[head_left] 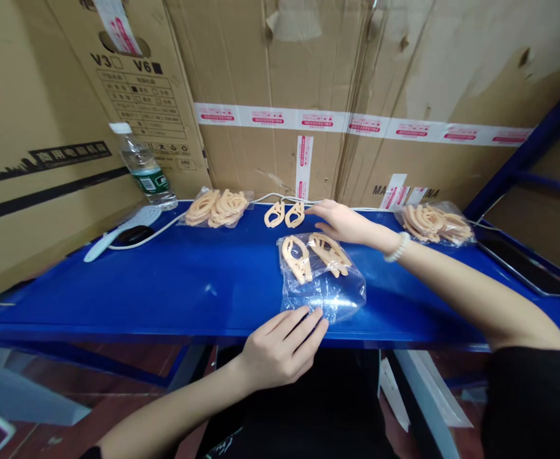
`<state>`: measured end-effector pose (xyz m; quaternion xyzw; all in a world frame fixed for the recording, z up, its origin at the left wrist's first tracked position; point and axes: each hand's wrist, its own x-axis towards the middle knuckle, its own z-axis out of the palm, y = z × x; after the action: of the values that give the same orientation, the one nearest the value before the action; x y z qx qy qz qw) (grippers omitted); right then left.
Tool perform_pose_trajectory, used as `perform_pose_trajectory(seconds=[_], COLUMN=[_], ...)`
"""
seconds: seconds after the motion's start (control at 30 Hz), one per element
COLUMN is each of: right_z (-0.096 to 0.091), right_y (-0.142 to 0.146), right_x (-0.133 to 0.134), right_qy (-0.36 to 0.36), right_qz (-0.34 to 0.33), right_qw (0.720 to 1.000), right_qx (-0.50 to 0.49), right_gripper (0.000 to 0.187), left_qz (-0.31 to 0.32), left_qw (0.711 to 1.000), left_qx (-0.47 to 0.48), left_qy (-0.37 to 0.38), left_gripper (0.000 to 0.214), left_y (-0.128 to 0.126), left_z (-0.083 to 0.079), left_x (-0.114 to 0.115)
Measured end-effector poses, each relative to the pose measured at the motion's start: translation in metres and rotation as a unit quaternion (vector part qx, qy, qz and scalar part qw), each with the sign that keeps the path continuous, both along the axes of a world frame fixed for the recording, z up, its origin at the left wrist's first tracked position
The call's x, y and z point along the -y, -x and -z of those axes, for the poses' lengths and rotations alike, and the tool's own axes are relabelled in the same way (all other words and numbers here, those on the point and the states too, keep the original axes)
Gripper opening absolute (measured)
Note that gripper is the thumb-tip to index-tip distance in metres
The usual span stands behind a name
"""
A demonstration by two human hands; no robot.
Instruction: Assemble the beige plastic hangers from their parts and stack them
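A clear plastic bag [325,287] lies on the blue shelf [175,280] with two beige plastic pieces [314,254] inside it. My left hand [282,347] rests at the bag's near edge, fingers together and touching the plastic. My right hand [340,220] reaches past the bag's far end, fingers stretched out flat, close to two loose beige pieces [284,215] lying by the cardboard wall. Nothing is in the right hand.
A filled bag of beige pieces [217,208] lies at the back left, another [435,223] at the back right. A water bottle [143,167], a white handled tool [117,231] and a white cable [165,226] sit left. Cardboard boxes [280,76] wall the back. A dark tray [523,261] lies right.
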<state>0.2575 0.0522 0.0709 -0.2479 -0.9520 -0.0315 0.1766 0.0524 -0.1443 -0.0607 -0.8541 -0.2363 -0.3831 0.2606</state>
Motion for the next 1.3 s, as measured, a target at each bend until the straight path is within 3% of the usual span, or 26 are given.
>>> perform_pose_trajectory(seconds=[0.1,0.2,0.33,0.5,0.57,0.67,0.73,0.83,0.93,1.03,1.13,1.3], right_z=[0.015,0.026,0.023,0.007,0.003,-0.003,-0.011,-0.029,-0.044,-0.045,-0.03,-0.001], right_y=[0.024,0.042,0.041,0.01,-0.006,-0.026,-0.035,-0.044,-0.048,-0.044,-0.031,-0.007], right_x=[-0.063,-0.096,-0.096,-0.075,-0.064,-0.031,0.006,0.083,0.163,0.213,0.222,0.19], right_qy=[0.003,0.021,0.033,0.055,0.044,-0.01,-0.054,-0.119,-0.157,-0.163,-0.193,-0.321], right_qz=[0.048,0.096,0.127,0.13,0.127,0.104,0.082,0.071,0.017,-0.019,-0.054,-0.071], right_qw=[0.991,0.977,0.963,0.952,0.961,0.988,0.995,0.988,0.985,0.986,0.977,0.938], right_qx=[0.124,0.189,0.233,0.27,0.242,0.113,0.022,-0.074,-0.063,0.005,0.078,0.11], right_gripper=[0.064,0.075,0.059,0.033,0.029,0.033,0.032,0.024,0.023,0.021,0.03,0.024], left_qz=[0.001,0.007,0.01,0.005,0.005,0.004,0.002,-0.003,-0.006,-0.006,-0.009,-0.004], left_qw=[1.0,1.0,1.0,1.0,1.0,1.0,1.0,1.0,1.0,1.0,1.0,1.0], left_qx=[-0.001,-0.001,-0.007,0.001,0.002,0.002,0.001,-0.003,-0.004,0.005,0.005,0.015], left_qy=[-0.001,-0.002,-0.002,-0.008,-0.003,-0.002,-0.006,-0.004,-0.013,-0.029,-0.025,-0.023], left_gripper=[0.04,0.039,0.042,0.04,0.039,0.037,0.037,0.036,0.034,0.033,0.034,0.033], left_y=[0.0,0.001,0.002,0.002,0.002,0.002,0.002,0.002,0.002,0.002,0.002,0.0], left_z=[-0.001,-0.002,-0.002,-0.003,-0.004,-0.006,-0.007,-0.008,-0.008,-0.007,-0.008,-0.006], left_x=[0.0,-0.001,-0.002,-0.002,-0.002,-0.002,-0.001,-0.001,-0.001,0.0,0.001,0.001])
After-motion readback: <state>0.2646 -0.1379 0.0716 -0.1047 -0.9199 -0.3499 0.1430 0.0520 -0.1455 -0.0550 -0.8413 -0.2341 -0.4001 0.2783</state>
